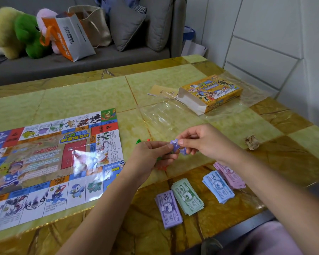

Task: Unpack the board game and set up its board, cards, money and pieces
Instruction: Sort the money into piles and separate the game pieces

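1. Nearest, by the front edge of the table: four lots of money fanned side by side, purple stack, green stack, blue stack and pink stack, the blue lapping over the pink. Bare tabletop left of the purple stack, up to the board.
2. Just above the stacks, raised off the surface: left hand and right hand, fingers curled, both pinching one purple piece between their fingertips. Green and red bits peeking from under the left hand; held or lying, cannot tell.
3. To the left: board spread flat and glossy with glare, its near side running close along the front edge, its right corner hidden by the left forearm.
4. Beyond the hands: clear plastic wrap lying flat across the middle, reaching the box. Crumpled paper ball off to the right, well apart from the hands.
5. Farther: yellow game box lying on the wrap near the far right corner, open end facing the hands; paper slip just left of it. Broad open tabletop between the board's far side and the far edge.
6. Past the far edge: grey sofa carrying plush toys, a paper bag and a cushion. White panelled wall close against the right corner.
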{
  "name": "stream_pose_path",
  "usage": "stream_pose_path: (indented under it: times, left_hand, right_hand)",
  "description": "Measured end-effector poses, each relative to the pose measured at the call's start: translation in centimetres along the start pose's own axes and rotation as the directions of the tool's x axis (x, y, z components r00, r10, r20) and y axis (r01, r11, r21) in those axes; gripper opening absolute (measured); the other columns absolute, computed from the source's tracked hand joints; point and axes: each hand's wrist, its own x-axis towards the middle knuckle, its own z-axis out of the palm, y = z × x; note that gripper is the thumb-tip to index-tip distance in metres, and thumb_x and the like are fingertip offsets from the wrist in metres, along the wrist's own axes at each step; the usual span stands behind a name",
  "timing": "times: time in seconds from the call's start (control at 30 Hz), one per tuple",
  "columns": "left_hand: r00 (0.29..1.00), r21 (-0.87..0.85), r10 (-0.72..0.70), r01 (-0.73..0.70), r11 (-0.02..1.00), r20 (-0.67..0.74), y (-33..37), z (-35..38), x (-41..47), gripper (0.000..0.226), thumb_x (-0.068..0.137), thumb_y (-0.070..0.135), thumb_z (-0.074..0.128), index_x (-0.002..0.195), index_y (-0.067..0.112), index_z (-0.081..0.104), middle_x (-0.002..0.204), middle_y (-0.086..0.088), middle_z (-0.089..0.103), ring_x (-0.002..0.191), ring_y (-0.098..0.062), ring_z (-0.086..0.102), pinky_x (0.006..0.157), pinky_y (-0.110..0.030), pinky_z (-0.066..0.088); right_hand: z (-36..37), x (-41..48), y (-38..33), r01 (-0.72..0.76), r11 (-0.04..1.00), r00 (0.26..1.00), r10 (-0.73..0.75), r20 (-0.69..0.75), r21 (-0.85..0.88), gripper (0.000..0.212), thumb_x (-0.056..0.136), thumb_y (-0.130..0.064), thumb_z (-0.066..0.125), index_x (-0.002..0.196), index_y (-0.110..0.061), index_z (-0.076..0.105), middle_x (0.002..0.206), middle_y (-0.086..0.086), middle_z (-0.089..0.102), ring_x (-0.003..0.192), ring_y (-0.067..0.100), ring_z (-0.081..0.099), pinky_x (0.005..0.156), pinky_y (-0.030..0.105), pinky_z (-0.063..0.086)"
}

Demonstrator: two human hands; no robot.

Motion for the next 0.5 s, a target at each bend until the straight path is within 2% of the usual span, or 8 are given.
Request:
stream_pose_path:
  times: [0.07,0.23,0.3,0.43,0.5]
  left_hand:
    - [1.0,-0.009,-0.007,0.007,1.0,0.007,0.0,0.0,0.0,0.011,0.089,0.001,0.058,0.086,-0.001,0.069,0.069,-0.008,0.071,0.055,-0.008,0.064,0.051,-0.015,0.052]
    - [0.999,-0.047,0.004,-0.006,0.999,-0.042,0.1,-0.2,0.1,0.01,0.088,0.0,0.059,0.083,-0.002,0.067,0.067,-0.008,0.069,0.054,-0.008,0.064,0.052,-0.017,0.054]
    - [0.997,-0.064,0.014,-0.019,0.998,-0.077,0.2,-0.5,0.1,0.008,0.088,0.0,0.059,0.084,-0.004,0.066,0.066,-0.008,0.069,0.053,-0.008,0.063,0.052,-0.017,0.054]
    - [0.996,-0.05,0.009,-0.013,0.999,-0.084,0.3,-0.6,0.2,0.01,0.089,0.002,0.059,0.089,-0.005,0.066,0.069,-0.008,0.071,0.053,-0.008,0.063,0.052,-0.017,0.054]
    - [0.998,-0.045,-0.002,-0.001,0.999,-0.07,0.2,-0.5,0.2,0.01,0.089,0.002,0.058,0.086,-0.003,0.066,0.07,-0.008,0.071,0.053,-0.008,0.064,0.052,-0.017,0.054]
  right_hand:
    - [0.0,0.0,-0.1,0.014,1.0,1.0,-0.014,-0.006,-0.001,0.01,0.087,-0.004,0.064,0.09,-0.012,0.07,0.067,0.007,0.066,0.05,0.005,0.057,0.05,0.014,0.045]
    - [-1.0,0.5,0.5,0.021,1.0,0.992,-0.023,-0.121,-0.018,0.013,0.086,-0.005,0.066,0.095,-0.013,0.072,0.067,0.002,0.069,0.051,0.005,0.056,0.05,0.015,0.044]
    - [-1.4,0.7,1.0,-0.005,0.995,0.99,-0.009,-0.143,-0.096,0.012,0.085,-0.007,0.068,0.09,-0.017,0.072,0.071,0.003,0.071,0.049,0.004,0.056,0.049,0.013,0.043]
    - [-1.5,1.0,1.6,-0.058,0.967,0.992,0.029,-0.119,-0.248,0.009,0.082,-0.011,0.072,0.087,-0.019,0.073,0.068,-0.007,0.069,0.04,-0.002,0.051,0.049,0.009,0.042]
    - [-1.4,1.0,1.7,-0.073,0.954,0.993,0.043,-0.107,-0.289,0.008,0.08,-0.013,0.075,0.084,-0.02,0.073,0.069,-0.004,0.07,0.039,-0.002,0.05,0.048,0.009,0.041]
